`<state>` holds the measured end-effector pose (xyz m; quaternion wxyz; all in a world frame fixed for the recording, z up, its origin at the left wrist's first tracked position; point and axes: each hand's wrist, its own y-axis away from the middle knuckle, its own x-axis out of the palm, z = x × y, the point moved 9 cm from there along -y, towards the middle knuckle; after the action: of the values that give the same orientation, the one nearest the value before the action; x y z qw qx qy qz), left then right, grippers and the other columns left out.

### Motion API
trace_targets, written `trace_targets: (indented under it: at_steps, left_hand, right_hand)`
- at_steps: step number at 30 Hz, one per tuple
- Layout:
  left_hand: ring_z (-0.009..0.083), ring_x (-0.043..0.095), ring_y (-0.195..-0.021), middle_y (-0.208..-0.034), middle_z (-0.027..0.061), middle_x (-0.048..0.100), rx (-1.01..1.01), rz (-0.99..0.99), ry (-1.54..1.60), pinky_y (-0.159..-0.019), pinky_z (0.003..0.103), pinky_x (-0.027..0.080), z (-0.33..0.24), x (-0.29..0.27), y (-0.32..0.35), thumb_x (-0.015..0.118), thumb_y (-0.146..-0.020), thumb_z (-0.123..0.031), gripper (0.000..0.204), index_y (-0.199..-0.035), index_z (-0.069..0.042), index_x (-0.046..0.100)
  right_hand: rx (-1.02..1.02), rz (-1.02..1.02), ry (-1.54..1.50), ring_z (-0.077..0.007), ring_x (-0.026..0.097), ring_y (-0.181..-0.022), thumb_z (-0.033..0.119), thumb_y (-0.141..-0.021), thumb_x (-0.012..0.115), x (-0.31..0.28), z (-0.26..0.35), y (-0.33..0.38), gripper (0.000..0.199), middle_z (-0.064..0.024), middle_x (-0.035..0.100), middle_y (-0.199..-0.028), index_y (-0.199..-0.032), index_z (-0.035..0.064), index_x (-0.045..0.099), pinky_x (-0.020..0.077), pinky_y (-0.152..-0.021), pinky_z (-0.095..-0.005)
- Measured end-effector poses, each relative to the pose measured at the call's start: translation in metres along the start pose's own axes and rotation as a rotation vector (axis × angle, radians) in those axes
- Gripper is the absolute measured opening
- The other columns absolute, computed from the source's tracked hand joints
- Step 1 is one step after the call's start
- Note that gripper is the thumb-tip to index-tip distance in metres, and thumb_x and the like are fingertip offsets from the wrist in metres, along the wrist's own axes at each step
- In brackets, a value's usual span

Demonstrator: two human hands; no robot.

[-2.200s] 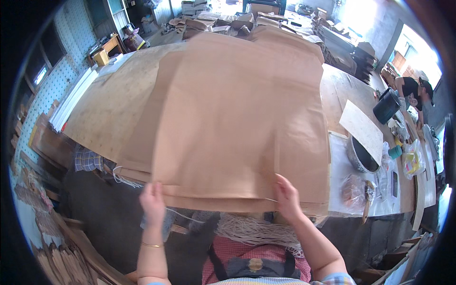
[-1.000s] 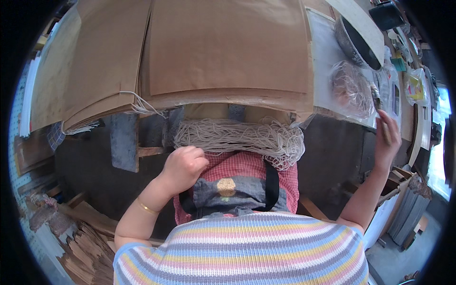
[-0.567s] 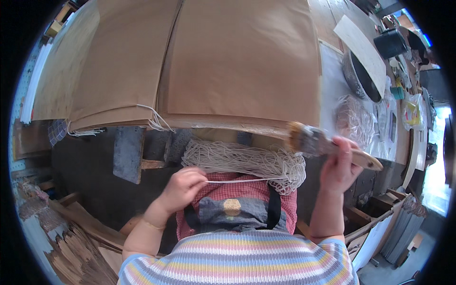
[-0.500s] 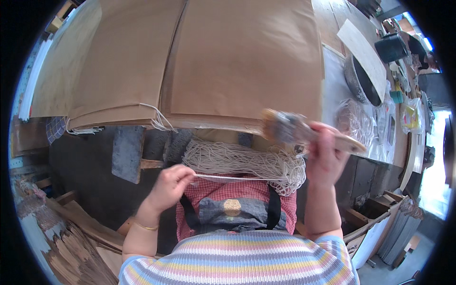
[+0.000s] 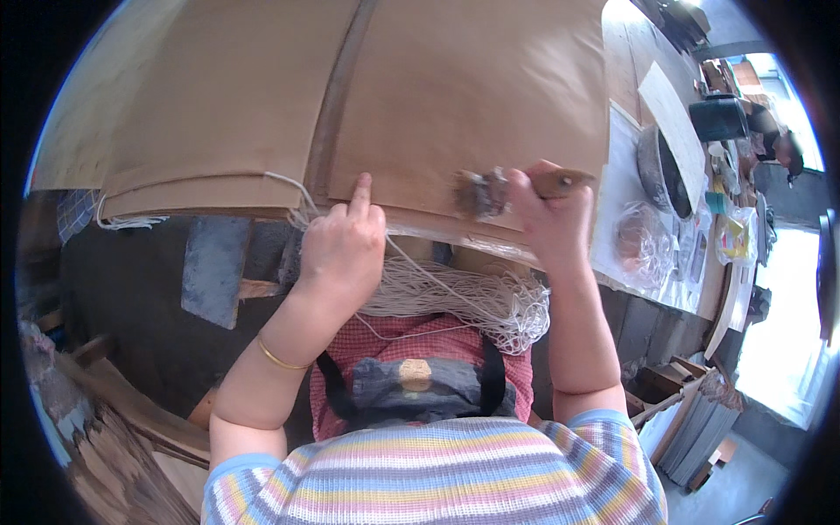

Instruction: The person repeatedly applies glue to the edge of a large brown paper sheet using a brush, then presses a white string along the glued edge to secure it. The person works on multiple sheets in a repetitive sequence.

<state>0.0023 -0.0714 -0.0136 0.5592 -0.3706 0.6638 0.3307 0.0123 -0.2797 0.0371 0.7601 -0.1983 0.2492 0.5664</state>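
My left hand (image 5: 344, 252) is at the near edge of a brown paper sheet (image 5: 472, 96), its index finger stretched out onto the paper and its other fingers curled. A white cord (image 5: 427, 271) runs from it down to a tangled bundle of cords (image 5: 512, 306) at my lap. How the fingers grip the cord is partly hidden. In my right hand (image 5: 556, 219) is a wide brush (image 5: 479, 194), held over the right sheet with its bristles pointing left and its wooden handle to the right.
A second brown stack (image 5: 210, 105) lies to the left, with a loop of white cord (image 5: 284, 179) at its near edge. At the right stand a round basin (image 5: 654, 166) with a pale board (image 5: 674, 122) across it, and clear plastic bags (image 5: 643, 241).
My left hand has moved up from my lap to the paper's near edge, drawing the cord along. The brush in my right hand has come left and farther over the sheet.
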Motion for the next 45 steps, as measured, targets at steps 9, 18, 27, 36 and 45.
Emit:
trace_targets:
  at_steps: [9,18,27,36,45]
  left_hand:
    - [0.0289,0.064,-0.086,-0.131,0.0218,0.053,0.004,-0.023,-0.018,-0.074,0.038,0.054,-0.003,0.001,-0.003,0.053,-0.079,-0.003,0.009,-0.086,0.001,0.057]
    - [0.0351,0.057,-0.093,-0.129,0.0204,0.055,0.025,-0.027,0.031,-0.081,0.042,0.047,-0.005,-0.006,-0.006,0.05,-0.089,-0.007,0.014,-0.086,0.005,0.058]
    - [0.0126,0.057,-0.069,-0.1,0.0155,0.066,-0.243,0.124,1.257,-0.062,0.025,0.044,0.0,-0.032,0.024,0.053,-0.082,-0.001,0.011,-0.079,0.007,0.06]
    - [0.0117,0.046,-0.041,-0.049,0.0051,0.053,0.169,-0.133,1.33,-0.039,0.023,0.03,-0.035,-0.136,0.073,0.072,-0.077,-0.02,0.027,-0.064,0.002,0.064]
    - [0.0078,0.038,-0.06,-0.065,0.0003,0.045,-0.084,-0.414,0.595,-0.053,0.024,0.028,0.056,-0.153,0.057,0.064,-0.087,-0.007,0.018,-0.075,0.003,0.057]
  right_hand:
    - [0.033,-0.176,0.443,-0.0373,0.063,-0.062,0.026,-0.076,0.062,-0.091,-0.063,0.001,0.022,-0.019,0.061,-0.063,-0.069,0.0057,0.066,0.0494,-0.06,-0.0445]
    - [0.043,-0.391,-0.682,-0.006,0.051,-0.061,0.02,-0.086,0.067,-0.194,-0.109,0.03,0.015,0.0027,0.061,-0.071,-0.088,0.0058,0.071,0.0413,-0.057,-0.0205]
    - [-0.165,-0.231,0.855,-0.0301,0.061,-0.085,-0.009,-0.077,0.058,-0.259,-0.169,0.101,0.037,-0.012,0.062,-0.089,-0.111,0.0014,0.066,0.0481,-0.077,-0.0394]
    - [-0.459,0.563,-0.249,-0.03,0.064,-0.085,-0.001,-0.078,0.067,-0.018,-0.043,0.18,0.027,-0.013,0.065,-0.092,-0.104,0.0024,0.064,0.0521,-0.075,-0.0389]
    - [-0.282,0.222,-0.246,-0.013,0.06,-0.067,-0.004,-0.074,0.07,-0.168,-0.034,0.118,0.023,-0.0067,0.065,-0.074,-0.095,0.0049,0.074,0.0467,-0.058,-0.0249]
